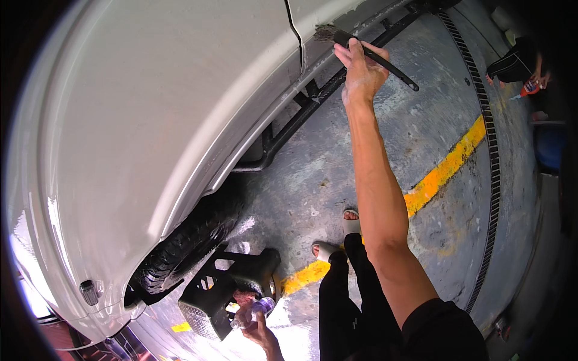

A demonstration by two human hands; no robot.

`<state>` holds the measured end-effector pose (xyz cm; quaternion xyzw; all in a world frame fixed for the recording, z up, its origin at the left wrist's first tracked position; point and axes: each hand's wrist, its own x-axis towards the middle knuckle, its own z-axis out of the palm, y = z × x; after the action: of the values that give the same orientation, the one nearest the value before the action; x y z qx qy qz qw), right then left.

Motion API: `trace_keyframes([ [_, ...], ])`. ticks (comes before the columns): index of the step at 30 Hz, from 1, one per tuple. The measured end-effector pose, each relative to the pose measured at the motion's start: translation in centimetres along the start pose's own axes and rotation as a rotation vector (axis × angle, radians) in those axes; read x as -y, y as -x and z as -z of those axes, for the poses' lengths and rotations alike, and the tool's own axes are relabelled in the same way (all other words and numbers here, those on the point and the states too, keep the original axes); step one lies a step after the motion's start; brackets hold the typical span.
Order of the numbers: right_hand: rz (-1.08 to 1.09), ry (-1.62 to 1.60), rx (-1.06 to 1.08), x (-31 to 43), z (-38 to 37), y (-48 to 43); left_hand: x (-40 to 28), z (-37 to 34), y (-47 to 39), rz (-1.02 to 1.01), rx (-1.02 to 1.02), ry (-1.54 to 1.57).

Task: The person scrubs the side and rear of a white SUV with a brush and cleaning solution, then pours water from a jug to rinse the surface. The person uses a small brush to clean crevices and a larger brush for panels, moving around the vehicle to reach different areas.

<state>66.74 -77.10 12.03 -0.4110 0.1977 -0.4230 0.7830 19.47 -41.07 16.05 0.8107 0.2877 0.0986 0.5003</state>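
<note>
My right hand (363, 74) grips the black handle of a detailing brush (379, 63). The brush's dark, splayed bristles rest at the lower body panel of a light-coloured vehicle (149, 113), just right of a vertical panel gap. At the lower left, my left hand (259, 329) is closed around a clear plastic bottle (263, 306), which is tilted and has a purplish end. Behind that bottle stands a black plastic step stool (230, 275) with cut-out openings. A reddish cloth-like thing (244, 296) shows between the stool and the bottle, partly hidden.
A black side-step bar (289, 140) runs along the vehicle's underside, ahead of a knobbly tyre (180, 252). Yellow lines (445, 173) and a drain grate (485, 122) cross the painted floor. Another person (515, 63) at the far right holds a red bottle (529, 87). A blue container (551, 144) stands nearby.
</note>
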Motion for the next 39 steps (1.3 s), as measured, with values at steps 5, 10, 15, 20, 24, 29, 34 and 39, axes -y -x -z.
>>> trace_keyframes([
  [5,0.082,0.074,0.346,-1.4,0.3,4.0,0.0,-0.9,-0.7,0.037,0.051,-0.001],
  [10,0.037,-0.046,0.102,0.2,0.6,1.9,-0.7,-2.1,-1.4,-0.001,0.097,0.005],
  [15,0.115,0.131,0.28,-0.4,-0.5,7.2,-1.2,-4.7,-1.1,0.044,0.035,0.049],
  [20,0.16,0.191,0.641,0.2,-0.5,14.0,-1.6,-6.8,-0.8,0.032,0.061,0.095],
  [24,-0.072,-0.066,0.259,0.7,0.6,6.9,-0.6,-5.9,0.4,0.022,0.064,0.112],
  [29,-0.011,-0.103,0.175,-1.2,0.4,8.4,2.0,-4.1,1.8,0.159,-0.035,0.127],
  [34,0.088,0.105,0.589,-3.7,-1.4,27.9,4.4,-1.7,2.9,0.146,-0.054,0.129],
  [39,0.189,0.03,0.922,-3.7,-1.8,33.8,7.6,2.9,4.2,0.145,-0.093,0.147],
])
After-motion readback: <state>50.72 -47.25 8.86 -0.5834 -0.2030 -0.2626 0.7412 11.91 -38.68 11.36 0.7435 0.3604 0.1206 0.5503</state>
